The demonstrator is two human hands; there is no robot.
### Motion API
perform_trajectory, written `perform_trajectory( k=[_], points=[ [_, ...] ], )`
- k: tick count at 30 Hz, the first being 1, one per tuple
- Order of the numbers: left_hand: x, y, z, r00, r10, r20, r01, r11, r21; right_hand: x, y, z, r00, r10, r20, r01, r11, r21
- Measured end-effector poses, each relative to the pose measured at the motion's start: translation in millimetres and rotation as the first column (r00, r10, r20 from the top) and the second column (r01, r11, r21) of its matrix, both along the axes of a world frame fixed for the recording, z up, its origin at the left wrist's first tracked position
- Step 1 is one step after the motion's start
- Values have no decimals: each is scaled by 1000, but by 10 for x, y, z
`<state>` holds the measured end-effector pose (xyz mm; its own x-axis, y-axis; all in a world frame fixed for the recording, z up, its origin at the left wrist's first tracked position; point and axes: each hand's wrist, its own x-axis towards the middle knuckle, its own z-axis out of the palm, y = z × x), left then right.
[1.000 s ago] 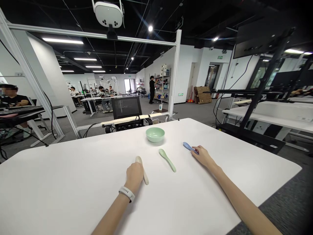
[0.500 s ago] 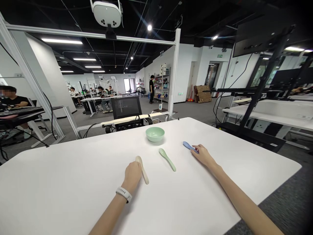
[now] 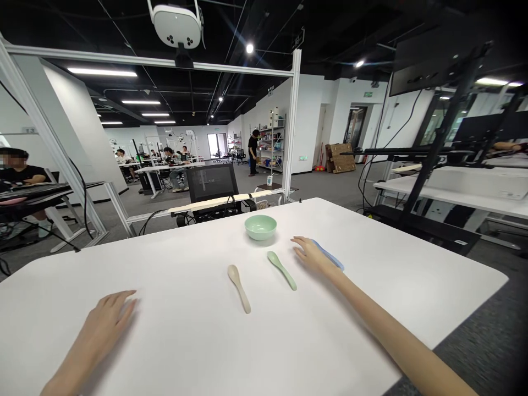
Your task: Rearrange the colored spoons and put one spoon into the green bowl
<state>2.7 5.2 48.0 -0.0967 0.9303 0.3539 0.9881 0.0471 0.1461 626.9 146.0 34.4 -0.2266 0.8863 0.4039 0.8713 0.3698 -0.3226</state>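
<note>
My left hand (image 3: 103, 319) is over the left part of the white table, fingers apart and holding nothing. My right hand (image 3: 311, 256) reaches over the table with its fingers stretched toward the bowl, nothing in them. Just beyond that hand lies a blue spoon (image 3: 333, 260), its near part hidden behind the hand. A light green spoon (image 3: 282, 270) rests left of my right hand. Between the two hands lies a beige spoon (image 3: 239, 289), bowl end pointing away from me. Behind the spoons stands a green bowl (image 3: 260, 227), upright, with no contents visible.
The white table (image 3: 173, 352) has rounded corners. Beyond its far edge stand a metal frame (image 3: 293, 126) and a black office chair (image 3: 212, 184). A black stand (image 3: 424, 159) is off to the right. Several people sit or stand farther back.
My left hand has let go of the beige spoon and moved left toward me. My right hand has left the blue spoon and shifted left, toward the bowl.
</note>
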Motion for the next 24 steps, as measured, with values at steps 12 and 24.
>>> perform_trajectory(
  k=[12,24],
  points=[
    [-647,-83,-675,987,121,106,-113,991,-76,-128,-6,-307,997,58,-51,-63,994,-86],
    [-581,-104,-612,991,121,56,-118,992,-52,-136,-5,-303,998,51,-44,-54,995,-83]
  ],
)
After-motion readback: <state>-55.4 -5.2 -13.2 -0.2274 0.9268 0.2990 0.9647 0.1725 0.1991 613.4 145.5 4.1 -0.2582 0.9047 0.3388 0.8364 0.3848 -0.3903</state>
